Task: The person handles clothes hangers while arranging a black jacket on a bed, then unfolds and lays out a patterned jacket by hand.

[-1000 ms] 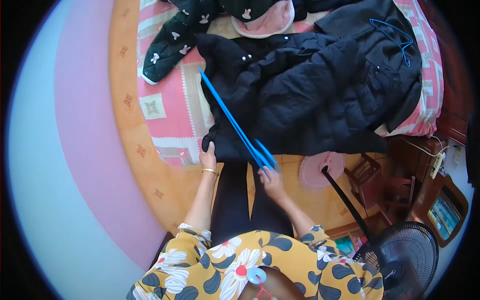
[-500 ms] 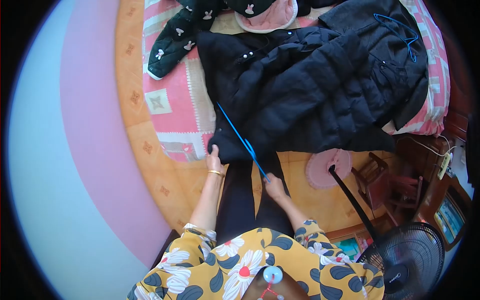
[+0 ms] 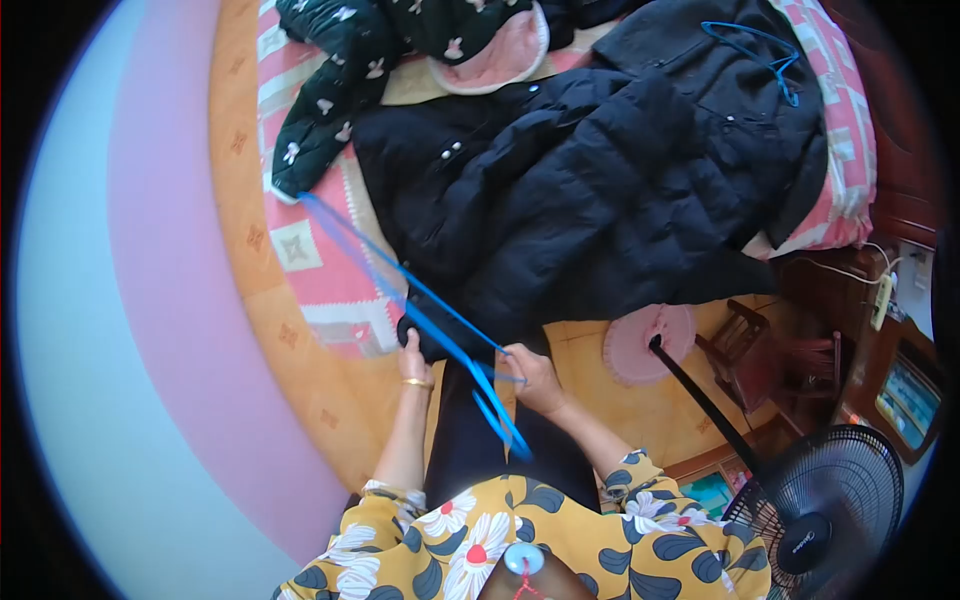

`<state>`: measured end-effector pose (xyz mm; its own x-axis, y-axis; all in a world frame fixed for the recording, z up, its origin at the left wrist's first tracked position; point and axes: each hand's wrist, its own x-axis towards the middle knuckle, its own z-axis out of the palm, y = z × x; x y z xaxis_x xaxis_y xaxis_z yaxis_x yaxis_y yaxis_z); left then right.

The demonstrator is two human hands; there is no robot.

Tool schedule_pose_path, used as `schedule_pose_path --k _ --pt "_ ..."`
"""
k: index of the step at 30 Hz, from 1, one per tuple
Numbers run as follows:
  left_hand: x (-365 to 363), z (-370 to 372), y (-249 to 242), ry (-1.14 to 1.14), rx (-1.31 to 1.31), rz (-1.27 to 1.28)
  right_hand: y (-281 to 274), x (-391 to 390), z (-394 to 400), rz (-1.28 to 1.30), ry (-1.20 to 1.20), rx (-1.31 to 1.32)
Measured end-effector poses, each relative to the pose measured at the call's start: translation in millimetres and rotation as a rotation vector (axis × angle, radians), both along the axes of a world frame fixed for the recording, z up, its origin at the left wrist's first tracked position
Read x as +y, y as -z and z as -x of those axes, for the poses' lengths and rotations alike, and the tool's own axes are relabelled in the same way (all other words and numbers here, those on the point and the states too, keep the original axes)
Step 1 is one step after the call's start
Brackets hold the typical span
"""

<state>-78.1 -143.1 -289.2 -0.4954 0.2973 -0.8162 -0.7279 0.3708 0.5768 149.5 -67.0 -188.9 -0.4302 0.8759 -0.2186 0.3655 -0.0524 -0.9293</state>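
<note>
My left hand (image 3: 415,362) is closed on the lower left corner of a black padded coat (image 3: 560,210), which lies spread over the bed. In my right hand (image 3: 536,380) is a blue clothes hanger (image 3: 440,336), slightly blurred by motion. It slants from my lap up past the coat's left edge, its far tip by the cuff of a dark green jacket with white rabbit figures (image 3: 330,100). A second blue hanger (image 3: 780,66) rests on a dark grey garment (image 3: 690,50) at the upper right.
Under the clothes is a bed with a pink and white patchwork cover (image 3: 330,290). To my right stand a black fan (image 3: 815,510), a pink round-topped stool (image 3: 650,345) and a small wooden chair (image 3: 740,365). A pink and pale blue wall (image 3: 170,300) curves along the left.
The hanger has turned in my right hand and now reaches farther left, over the bed's edge. My right hand has shifted slightly. My left hand stays on the coat corner.
</note>
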Motion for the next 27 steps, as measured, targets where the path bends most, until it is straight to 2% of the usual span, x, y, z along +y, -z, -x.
schedule_pose_path --k 1,3,4,5,7,8,9,11,13,14,15,16,17,18,19,21,22,23,24,25,26,27 --pt "-6.9 1.0 10.2 -0.016 -0.025 0.010 -10.0 17.1 2.6 0.037 0.047 0.050" --pt "-3.0 -1.4 -7.9 0.019 -0.016 0.043 29.6 26.5 -1.5 -0.107 0.125 -0.111" --pt "5.8 -0.8 -17.3 0.047 0.005 0.074 76.8 14.6 -17.5 0.167 0.094 -0.398" --pt "8.7 -1.5 -23.9 0.057 0.001 0.055 103.6 13.3 -34.3 0.265 0.056 -0.528" --pt "10.2 2.8 -26.4 0.096 0.053 0.108 84.6 26.9 -33.4 0.125 0.082 -0.370" --pt "3.8 6.6 -21.6 0.095 0.046 0.130 31.7 47.0 -21.9 -0.004 0.087 -0.281" --pt "0.7 11.3 -14.5 0.099 0.036 0.149 13.3 55.1 -18.5 -0.054 0.090 -0.143" --pt "5.2 13.0 -14.0 0.053 -0.019 0.218 -7.2 68.5 -17.2 0.037 0.231 0.009" --pt "12.2 12.0 -20.5 0.054 0.008 0.245 53.8 58.0 -33.8 -0.107 0.378 -0.223" --pt "10.8 16.1 -15.4 0.049 0.013 0.185 97.5 44.9 -55.0 0.087 0.325 -0.475" --pt "6.3 23.1 -9.5 0.047 0.020 0.125 101.3 45.0 -67.0 0.148 0.345 -0.482" --pt "6.7 29.2 -9.0 0.055 0.013 -0.044 84.9 56.6 -64.9 0.092 0.365 -0.413" --pt "35.8 20.5 -54.3 0.079 0.092 -0.044 52.6 62.3 -60.8 0.048 0.377 -0.352" --pt "33.9 31.7 -47.5 0.081 0.109 -0.095 20.0 75.4 -55.1 -0.062 0.363 -0.208" --pt "33.7 48.4 -39.9 0.083 0.125 -0.148 -26.7 93.4 -51.4 0.017 0.348 -0.064" --pt "59.4 64.4 -68.2 0.106 0.035 -0.234 -29.0 108.5 -48.4 -0.174 0.523 -0.010" --pt "67.7 79.4 -75.9 0.121 0.066 -0.285 -5.0 111.1 -58.7 -0.115 0.571 -0.104" --pt "78.8 93.4 -81.8 0.129 0.098 -0.346 48.1 103.9 -78.6 -0.196 0.521 -0.346" --pt "90.4 104.1 -94.3 0.163 0.178 -0.358 90.1 95.5 -97.1 0.000 0.523 -0.384" --pt "98.6 114.1 -108.3 0.198 0.259 -0.361 111.6 90.2 -106.7 0.204 0.520 -0.421" --pt "106.2 122.5 -118.0 0.191 0.299 -0.330 99.4 95.8 -99.8 0.411 0.582 -0.287" --pt "109.6 131.2 -122.7 0.184 0.339 -0.291 103.7 93.6 -91.9 0.238 0.542 -0.340"
